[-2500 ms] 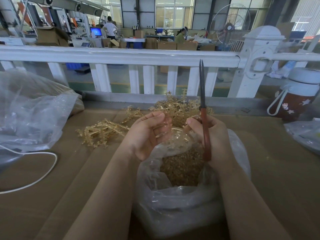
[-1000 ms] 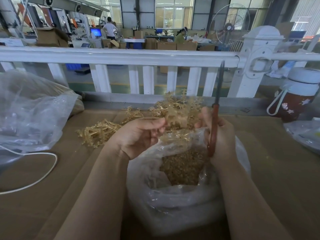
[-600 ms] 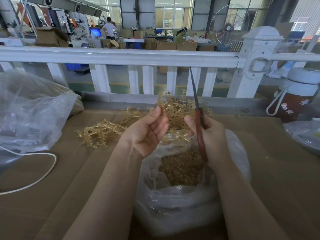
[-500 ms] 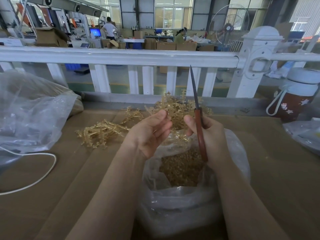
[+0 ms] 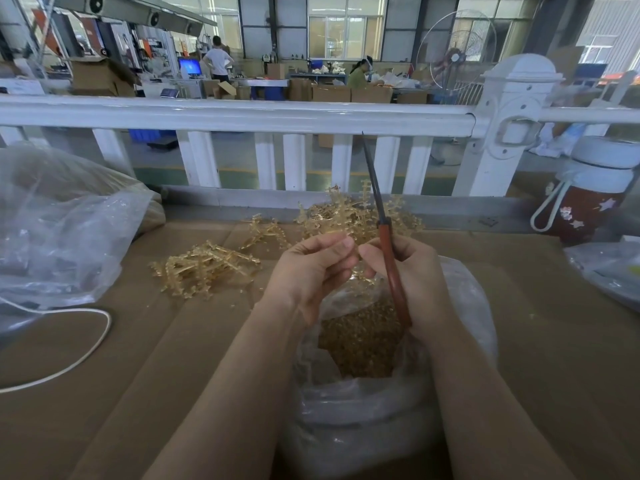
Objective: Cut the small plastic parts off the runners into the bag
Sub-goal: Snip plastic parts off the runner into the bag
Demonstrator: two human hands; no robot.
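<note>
Nearest you sits the clear bag (image 5: 363, 403), mouth open, a heap of amber cut parts (image 5: 360, 337) already inside. Right above the bag's mouth your left hand (image 5: 308, 271) has its fingers curled, pinching something small at the fingertips; likely a runner piece, but too hidden to say for sure. Your right hand (image 5: 412, 282) is wrapped round the red handle of the scissors (image 5: 388, 251), thumb tip almost touching the left fingertips; the blades look closed and point up and away from the bag. To do this step well, probably keep the work directly over the bag's mouth so cut pieces drop in, not onto the cardboard; feed the runner with the left fingers well back from the blades, and snip close to the part. The two thumbs are very near each other, so watch that. Beyond the bag, runners (image 5: 349, 220) with parts still on lie in a tangle just behind your hands, and a second pile (image 5: 204, 268) lies to the bag's left on the cardboard-covered table (image 5: 554, 323). Plenty still uncut, so the task looks far from finished. Further left of the bag, a big crumpled plastic bag (image 5: 62, 230) and a white cord (image 5: 86, 351); neither is in the way. Right of the bag, a red bottle with white lid (image 5: 588, 202) and another plastic bag at the edge. Behind everything, a white railing (image 5: 242, 116), then the factory floor with people working.
</note>
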